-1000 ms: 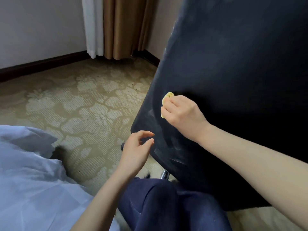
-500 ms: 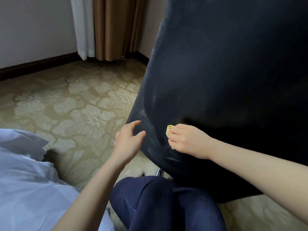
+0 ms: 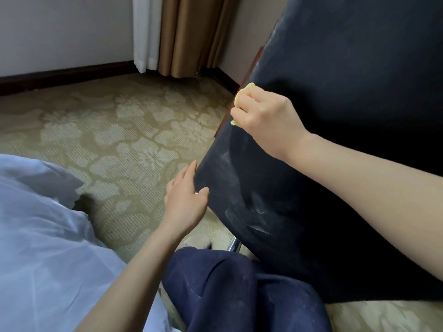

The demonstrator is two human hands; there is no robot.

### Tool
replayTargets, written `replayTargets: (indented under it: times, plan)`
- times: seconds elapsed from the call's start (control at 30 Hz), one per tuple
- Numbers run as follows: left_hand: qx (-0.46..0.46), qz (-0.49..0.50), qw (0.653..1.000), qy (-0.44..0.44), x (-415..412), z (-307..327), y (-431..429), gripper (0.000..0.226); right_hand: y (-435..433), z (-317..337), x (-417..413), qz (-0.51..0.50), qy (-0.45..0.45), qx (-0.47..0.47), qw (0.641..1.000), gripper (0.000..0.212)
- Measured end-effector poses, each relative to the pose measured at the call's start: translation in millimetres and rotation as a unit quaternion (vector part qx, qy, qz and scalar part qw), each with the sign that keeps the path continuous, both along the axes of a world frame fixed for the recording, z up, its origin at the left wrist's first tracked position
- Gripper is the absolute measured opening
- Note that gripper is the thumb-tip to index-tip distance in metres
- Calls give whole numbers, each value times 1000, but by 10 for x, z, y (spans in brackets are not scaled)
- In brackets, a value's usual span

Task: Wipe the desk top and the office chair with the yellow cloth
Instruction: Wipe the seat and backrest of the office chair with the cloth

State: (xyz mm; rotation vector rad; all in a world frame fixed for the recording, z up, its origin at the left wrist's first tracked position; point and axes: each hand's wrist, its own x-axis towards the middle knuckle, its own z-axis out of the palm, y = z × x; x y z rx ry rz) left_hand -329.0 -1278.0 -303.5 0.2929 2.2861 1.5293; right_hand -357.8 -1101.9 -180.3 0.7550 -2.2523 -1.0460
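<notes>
Head view, looking down past the person's knee. The right hand (image 3: 268, 118) is clenched around the yellow cloth (image 3: 242, 94), pressing it against the left edge of the office chair (image 3: 347, 116); only two small corners of the cloth show, one above the knuckles and one below them (the remainder is hidden inside the fist). The chair's dark navy upholstered surface fills the right half of the scene and tilts away toward the far right; pale streaks and smudges mark its lower left part, below the right hand. A thin reddish-brown strip (image 3: 249, 68) runs along the chair's left edge above the cloth. The left hand (image 3: 185, 200) lies lower and nearer, fingers (image 3: 189, 171) loosely spread and grasping nothing, their tips touching the chair's left edge well below the cloth. A chrome part (image 3: 235, 245) of the chair's support shows just beneath the upholstery, near the knee. The person's dark blue trouser leg (image 3: 239, 291) occupies the near centre, and a pale blue garment (image 3: 48, 236) the near left. The floor is a beige carpet (image 3: 119, 130) with a floral pattern. At the far side, a white curtain (image 3: 145, 32) and a tan curtain (image 3: 189, 34) hang in the corner, above a dark skirting board (image 3: 60, 76).
</notes>
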Motion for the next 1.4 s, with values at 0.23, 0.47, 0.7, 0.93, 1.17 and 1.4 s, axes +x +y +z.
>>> replayTargets:
  times: [0.23,0.47,0.7,0.93,1.17,1.4]
  plan:
    - [16,-2,1000,-1,-235,-212,-20,72,35,-1054,-177,-36,-85,-15,996,22]
    - [23,-48,998,-41,-378,-209,251,81,160,-1737,284,-18,-179,-55,982,26]
    - [105,-107,984,-96,-309,-25,579,92,493,-1600,1204,15,-261,-3,965,30]
    - [99,-133,980,-106,-221,17,626,94,763,-799,1667,25,-290,69,954,35]
    - [91,-138,982,-89,-251,42,621,92,459,-109,940,66,-164,49,983,26]
    - [80,-153,982,-75,-399,-25,577,95,130,54,39,17,-33,24,999,17]
